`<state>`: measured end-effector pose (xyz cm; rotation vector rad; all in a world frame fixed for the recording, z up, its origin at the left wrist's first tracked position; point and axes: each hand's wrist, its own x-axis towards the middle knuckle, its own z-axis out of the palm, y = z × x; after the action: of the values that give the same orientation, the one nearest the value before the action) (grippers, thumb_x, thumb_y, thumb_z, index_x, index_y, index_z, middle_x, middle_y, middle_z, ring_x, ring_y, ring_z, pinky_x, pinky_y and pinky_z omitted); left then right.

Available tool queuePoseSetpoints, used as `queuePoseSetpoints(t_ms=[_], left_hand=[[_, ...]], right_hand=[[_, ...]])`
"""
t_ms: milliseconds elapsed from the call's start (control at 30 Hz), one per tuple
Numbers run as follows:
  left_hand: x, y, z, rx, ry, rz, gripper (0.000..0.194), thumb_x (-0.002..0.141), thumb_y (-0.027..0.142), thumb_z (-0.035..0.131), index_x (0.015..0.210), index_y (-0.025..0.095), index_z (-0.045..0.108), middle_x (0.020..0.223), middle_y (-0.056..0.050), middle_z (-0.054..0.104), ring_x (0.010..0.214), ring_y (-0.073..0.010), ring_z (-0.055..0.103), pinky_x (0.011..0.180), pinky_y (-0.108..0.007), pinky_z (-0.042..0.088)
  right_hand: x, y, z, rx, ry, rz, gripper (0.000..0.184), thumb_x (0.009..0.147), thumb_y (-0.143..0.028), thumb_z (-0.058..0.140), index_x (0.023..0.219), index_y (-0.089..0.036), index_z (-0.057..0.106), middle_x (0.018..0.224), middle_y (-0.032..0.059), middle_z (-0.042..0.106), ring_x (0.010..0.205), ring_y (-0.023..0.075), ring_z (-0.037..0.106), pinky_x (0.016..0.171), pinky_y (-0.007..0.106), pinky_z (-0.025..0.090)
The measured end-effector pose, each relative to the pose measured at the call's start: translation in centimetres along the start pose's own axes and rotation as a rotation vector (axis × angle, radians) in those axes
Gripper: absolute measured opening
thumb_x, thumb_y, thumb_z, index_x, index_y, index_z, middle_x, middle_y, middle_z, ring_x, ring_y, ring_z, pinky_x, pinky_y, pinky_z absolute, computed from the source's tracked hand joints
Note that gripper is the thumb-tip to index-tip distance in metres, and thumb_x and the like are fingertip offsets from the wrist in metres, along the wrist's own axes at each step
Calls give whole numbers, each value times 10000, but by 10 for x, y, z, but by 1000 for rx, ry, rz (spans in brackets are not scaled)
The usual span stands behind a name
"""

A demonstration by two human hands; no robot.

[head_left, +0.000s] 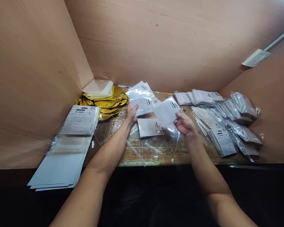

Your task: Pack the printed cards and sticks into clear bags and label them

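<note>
My left hand (132, 114) is closed on the lower left edge of a printed packet (144, 106) in clear plastic. Behind that packet, more clear-wrapped packets (139, 90) lie fanned out; whether my left fingers also hold these I cannot tell. My right hand (184, 123) pinches the right edge of another packet (165, 112), which is tilted, its left corner close to the left-hand packet. Below and between the hands, a small stack of printed packets (150, 127) lies on the tape-covered work surface (134, 157).
Gold foil pieces (109, 104) lie at the back left under pale sheets (99, 88). Long white cards (59, 167) overhang the front edge, with printed packets (80, 121) on top. Wrapped packets (243, 135) crowd the right, beside white strips (200, 121). Wooden panels (156, 41) enclose the surface.
</note>
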<state>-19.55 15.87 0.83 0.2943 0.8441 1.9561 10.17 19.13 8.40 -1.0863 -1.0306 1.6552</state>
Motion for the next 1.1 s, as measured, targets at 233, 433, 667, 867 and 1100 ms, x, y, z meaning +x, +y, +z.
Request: queuePoseSetpoints(t_ms=[233,433,667,867,1100], left_hand=[[-23,6,13,-19,-125,142,618,671,406,981,1201,259,701,1142,-65,824,1085,-258,787,992,-403,622],[-22,22,9,-23,-249,-66,621,781,694,867,1136,197,751,1117,-145,833,1091,-355,794,934,-481,647],[-12,18,8,-31,-10,-5,461,813,365,926,1183,240,681,1037,-53,838,979,-212,807,939,-368,626],[-28,7,17,15,-99,63,574,614,218,1018,1078,229,680,1034,-15,827,932,-186,792,929,-351,634],[-26,27,14,-3,-96,20,294,812,287,871,1037,227,692,1033,-37,815,852,-179,781,770,-297,623]], right_hand=[[2,42,87,150,-63,205,301,778,-177,912,928,-227,656,761,-14,736,533,90,589,330,142,386],[24,35,107,-30,-186,-41,460,589,-307,1017,885,-202,681,676,-66,673,477,45,462,383,135,331],[35,4,59,60,-117,-126,362,683,-367,871,982,-247,705,912,33,839,967,302,806,817,471,700],[40,21,97,191,-136,-112,287,769,-276,832,1009,-271,674,1053,2,856,1077,244,802,975,473,691],[39,-14,69,-52,-127,-202,308,775,-272,872,1026,-242,697,1006,40,849,1083,292,804,957,523,686]])
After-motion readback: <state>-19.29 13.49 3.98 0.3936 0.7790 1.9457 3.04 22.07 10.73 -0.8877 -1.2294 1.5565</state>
